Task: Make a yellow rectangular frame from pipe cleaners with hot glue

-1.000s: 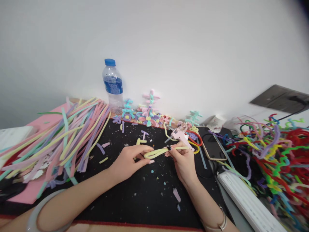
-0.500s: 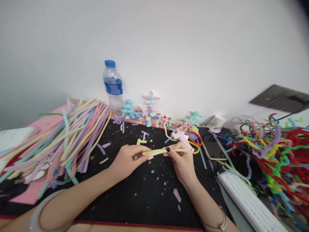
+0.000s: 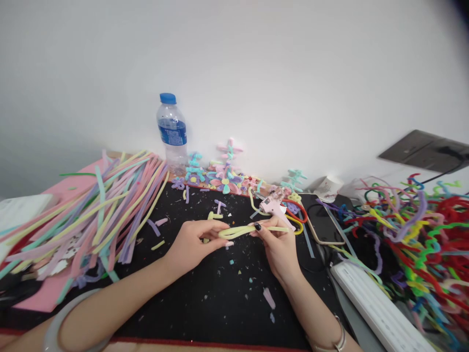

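A pale yellow pipe cleaner, doubled into a narrow loop, stretches between my hands above the black mat. My right hand pinches its strands between thumb and fingers, and an end sticks out to the right. At the loop's bent end is my left hand, thumb and index finger closed around it. Just behind the hands lie a short yellow piece and a purple T-shaped piece. A pink glue gun rests beyond my right hand.
Straight pastel pipe cleaners are heaped at left, a water bottle behind them. Finished pipe-cleaner flowers line the wall. On the right are a phone, a white power strip and a tangle of bright curled pipe cleaners.
The yellow loop has opened slightly wider at its left end, and its bend shows more clearly beside my left fingertips. Both hands have hardly moved.
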Demonstrator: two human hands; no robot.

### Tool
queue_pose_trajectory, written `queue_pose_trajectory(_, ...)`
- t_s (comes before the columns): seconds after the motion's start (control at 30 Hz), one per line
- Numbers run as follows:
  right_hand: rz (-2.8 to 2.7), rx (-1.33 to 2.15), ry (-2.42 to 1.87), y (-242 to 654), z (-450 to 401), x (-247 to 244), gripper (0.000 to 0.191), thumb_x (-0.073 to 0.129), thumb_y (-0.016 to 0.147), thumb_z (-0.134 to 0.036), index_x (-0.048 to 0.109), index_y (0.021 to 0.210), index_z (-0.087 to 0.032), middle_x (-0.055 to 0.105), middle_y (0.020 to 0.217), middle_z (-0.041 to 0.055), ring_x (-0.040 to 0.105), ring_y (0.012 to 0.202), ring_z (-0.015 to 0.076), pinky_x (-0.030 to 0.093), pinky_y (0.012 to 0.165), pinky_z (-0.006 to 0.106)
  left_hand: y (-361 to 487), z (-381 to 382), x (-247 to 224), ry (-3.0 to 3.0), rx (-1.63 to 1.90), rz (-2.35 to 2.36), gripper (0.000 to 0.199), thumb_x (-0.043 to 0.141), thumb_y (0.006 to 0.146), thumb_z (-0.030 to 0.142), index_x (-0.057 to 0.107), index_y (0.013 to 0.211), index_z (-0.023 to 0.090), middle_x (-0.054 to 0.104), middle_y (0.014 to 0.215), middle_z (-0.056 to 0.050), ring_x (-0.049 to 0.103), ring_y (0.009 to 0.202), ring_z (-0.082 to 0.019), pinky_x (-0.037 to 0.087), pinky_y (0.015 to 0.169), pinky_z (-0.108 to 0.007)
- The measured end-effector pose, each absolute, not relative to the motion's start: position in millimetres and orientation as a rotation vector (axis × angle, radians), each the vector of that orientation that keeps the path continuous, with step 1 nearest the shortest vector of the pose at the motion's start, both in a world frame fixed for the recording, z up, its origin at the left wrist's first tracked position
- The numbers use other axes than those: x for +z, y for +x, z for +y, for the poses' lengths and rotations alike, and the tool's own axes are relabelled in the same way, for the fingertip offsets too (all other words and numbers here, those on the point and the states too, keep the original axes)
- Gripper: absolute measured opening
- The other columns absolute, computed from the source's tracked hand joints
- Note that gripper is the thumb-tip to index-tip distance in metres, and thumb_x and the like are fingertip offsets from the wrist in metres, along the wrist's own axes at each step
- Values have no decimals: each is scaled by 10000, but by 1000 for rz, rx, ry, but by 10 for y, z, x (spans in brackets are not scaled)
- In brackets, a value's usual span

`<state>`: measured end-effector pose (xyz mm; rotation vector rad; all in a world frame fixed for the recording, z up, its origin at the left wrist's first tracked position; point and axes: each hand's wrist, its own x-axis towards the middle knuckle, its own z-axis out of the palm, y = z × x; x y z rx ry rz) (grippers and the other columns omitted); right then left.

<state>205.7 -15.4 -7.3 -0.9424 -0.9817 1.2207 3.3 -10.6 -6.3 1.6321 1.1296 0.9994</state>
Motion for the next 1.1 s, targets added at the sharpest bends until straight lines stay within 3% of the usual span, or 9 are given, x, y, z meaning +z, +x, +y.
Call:
queue_pose_trajectory(0.1, -965, 1217, -950, 2062, -158, -82, 132, 726, 716, -151, 604, 670, -173, 694, 730, 1, 632, 606, 103, 505, 631, 225, 31, -113, -68, 1707, 1038, 1126, 278, 719, 681, 205, 690, 953, 159, 738, 870, -34, 687, 712, -162, 552, 704, -245)
queue_pose_trajectory(0.43, -984, 1234, -919, 2047, -167, -65, 139, 719, 721, -148, 592, 672, -174, 689, 730, 6, 633, 624, 107, 500, 633, 226, 0, -112, -61, 1875, 1091, 1193, 145, 661, 739, 217, 719, 862, 165, 742, 813, -33, 673, 678, -162, 523, 647, -243)
queue_pose_trajectory(0.73, -1004, 1234, -922, 2044, -164, -46, 137, 720, 719, -144, 598, 666, -176, 694, 743, 0, 636, 630, 103, 500, 641, 225, 32, -115, -5, 1492, 1015, 1135, 109, 661, 721, 210, 703, 806, 155, 736, 746, -24, 690, 689, -167, 537, 654, -226)
queue_pose_trajectory(1.0, -1015, 1256, -938, 2049, -170, -41, 143, 721, 722, -160, 594, 662, -186, 691, 706, 5, 658, 783, 152, 508, 680, 251, 42, -98, 16, 1386, 1025, 1122, 82, 678, 703, 200, 699, 771, 160, 733, 720, -14, 693, 679, -164, 538, 682, -228)
queue_pose_trajectory(1.1, -1010, 1272, -932, 2047, -173, -38, 150, 724, 721, -162, 587, 663, -184, 701, 738, 9, 657, 744, 139, 510, 675, 251, 38, -98, 17, 1401, 1034, 1115, 90, 673, 717, 226, 701, 775, 163, 732, 708, -12, 691, 664, -163, 539, 677, -232)
